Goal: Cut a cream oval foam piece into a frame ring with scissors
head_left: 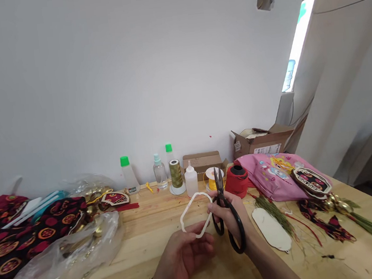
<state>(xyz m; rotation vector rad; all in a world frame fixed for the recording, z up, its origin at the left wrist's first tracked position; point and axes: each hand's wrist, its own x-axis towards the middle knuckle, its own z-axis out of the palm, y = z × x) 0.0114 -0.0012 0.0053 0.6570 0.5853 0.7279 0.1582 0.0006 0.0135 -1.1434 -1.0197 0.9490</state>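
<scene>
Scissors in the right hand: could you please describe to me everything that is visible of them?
The scissors have dark, metal-looking blades and two large black handle loops, smooth in look. In the picture they are roughly upright, tips up and loops down. The loops are spread; the blades seem slightly apart. The right grip holds them; whether a finger passes through a loop is unclear. They are over the wooden table, beside the pale frame; whether they touch it cannot be told.

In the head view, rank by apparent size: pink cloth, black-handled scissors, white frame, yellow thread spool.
By outline, largest to smallest:
1. pink cloth
2. black-handled scissors
3. white frame
4. yellow thread spool
Nearness may enlarge the held pieces.
</scene>
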